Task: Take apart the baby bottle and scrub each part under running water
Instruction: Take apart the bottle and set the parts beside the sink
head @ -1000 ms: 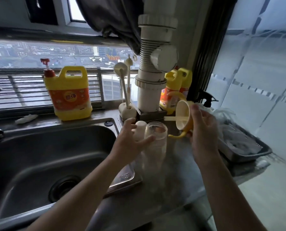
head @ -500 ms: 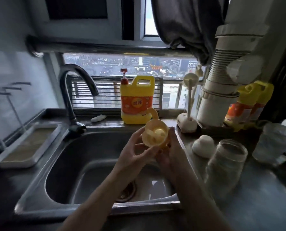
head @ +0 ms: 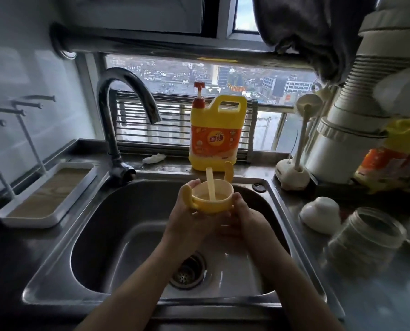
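**Bottle collar held over sink basin; bottle body and cap on right counter**

Far left: a white tray (head: 46, 190) with a wood-coloured insert sits on the counter, just beside the sink (head: 96, 235). The curved tap (head: 125, 108) rises from the sink's back left corner, its spout pointing down over the basin. The drain (head: 187, 271) lies at the basin floor.

Centre: the left hand (head: 189, 222) grips the yellow handled collar (head: 212, 203) from the left and beneath, fingers curled round its body beside one handle. The collar is held open side up above the basin, forward of the drain. A pale straw (head: 210, 185) stands up out of it, leaning toward the far rim. The right hand (head: 244, 219) holds the collar's right side, thumb pressed on the wall; its other fingers curl under the collar and are mostly hidden. A yellow detergent jug (head: 215, 137) stands upright on the ledge behind.

Right: a brush stand (head: 292, 174) holds an upright brush on the counter (head: 378, 295). Nearer, a white domed cap (head: 321, 218) rests just beside the clear bottle body (head: 364, 242), which stands upright with its mouth open. Both are well apart from the hands.
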